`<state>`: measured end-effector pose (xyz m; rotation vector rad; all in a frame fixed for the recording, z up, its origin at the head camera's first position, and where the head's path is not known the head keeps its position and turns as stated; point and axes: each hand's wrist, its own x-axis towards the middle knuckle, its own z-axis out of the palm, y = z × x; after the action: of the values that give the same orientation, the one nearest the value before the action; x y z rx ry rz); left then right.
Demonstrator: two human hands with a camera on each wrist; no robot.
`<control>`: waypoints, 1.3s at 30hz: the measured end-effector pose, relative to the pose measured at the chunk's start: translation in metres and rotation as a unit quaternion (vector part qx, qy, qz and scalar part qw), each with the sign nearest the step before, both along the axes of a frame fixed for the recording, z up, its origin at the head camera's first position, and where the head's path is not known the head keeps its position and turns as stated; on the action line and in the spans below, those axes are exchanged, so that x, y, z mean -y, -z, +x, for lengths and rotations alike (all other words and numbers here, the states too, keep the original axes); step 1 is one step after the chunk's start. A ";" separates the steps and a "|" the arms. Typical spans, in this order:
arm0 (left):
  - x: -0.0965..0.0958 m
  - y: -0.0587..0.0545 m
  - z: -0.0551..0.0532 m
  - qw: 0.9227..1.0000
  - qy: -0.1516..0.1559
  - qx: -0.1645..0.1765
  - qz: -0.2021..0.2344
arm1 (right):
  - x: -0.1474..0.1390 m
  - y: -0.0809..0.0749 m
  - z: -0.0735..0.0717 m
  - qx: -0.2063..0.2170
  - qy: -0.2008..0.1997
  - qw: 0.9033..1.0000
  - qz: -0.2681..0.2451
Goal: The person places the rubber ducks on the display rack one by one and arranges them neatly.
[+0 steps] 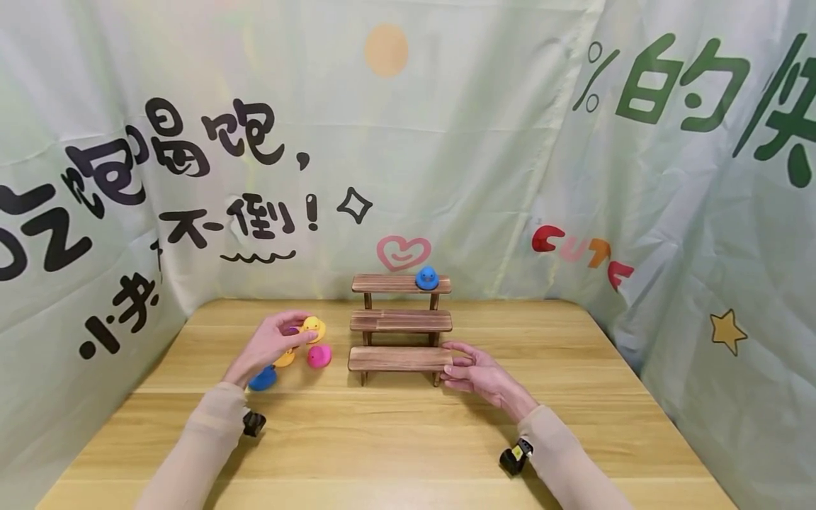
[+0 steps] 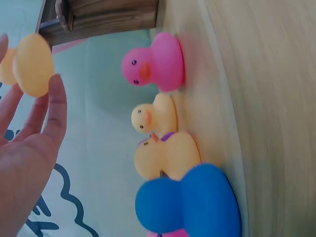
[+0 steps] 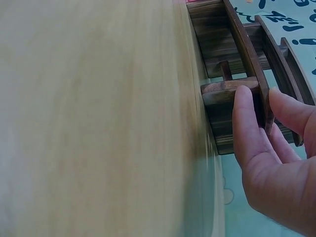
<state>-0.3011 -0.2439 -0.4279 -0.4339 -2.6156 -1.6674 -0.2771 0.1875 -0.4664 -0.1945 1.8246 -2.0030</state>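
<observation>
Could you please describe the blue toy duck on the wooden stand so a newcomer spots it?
Find the brown wooden three-tier stand on the pale wooden table. Toward the right end of its top tier sits the smooth blue toy duck. It is the only duck on the stand.

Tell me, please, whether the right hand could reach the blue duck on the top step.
Likely yes: the right hand grips the bottom step and must let go first, but nothing visible blocks the blue duck.

Wooden table [image 1: 382, 439] beneath a three-tiered stand [image 1: 400, 359] and toy ducks [image 1: 319, 356].
</observation>
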 end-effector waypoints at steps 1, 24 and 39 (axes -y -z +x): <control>-0.002 -0.001 0.000 1.000 -0.004 0.001 0.011 | 0.000 0.000 0.000 -0.001 -0.001 1.000 0.001; -0.045 -0.017 -0.009 0.992 -0.006 -0.063 0.111 | -0.002 0.002 0.000 0.002 -0.002 1.000 -0.004; -0.073 -0.027 -0.020 0.983 0.004 -0.117 0.140 | 0.000 0.000 0.002 0.006 0.004 1.000 -0.006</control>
<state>-0.3214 -0.1714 -0.4009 -0.5889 -2.1784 -1.8243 -0.2756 0.1875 -0.4663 -0.1783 1.8102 -2.0172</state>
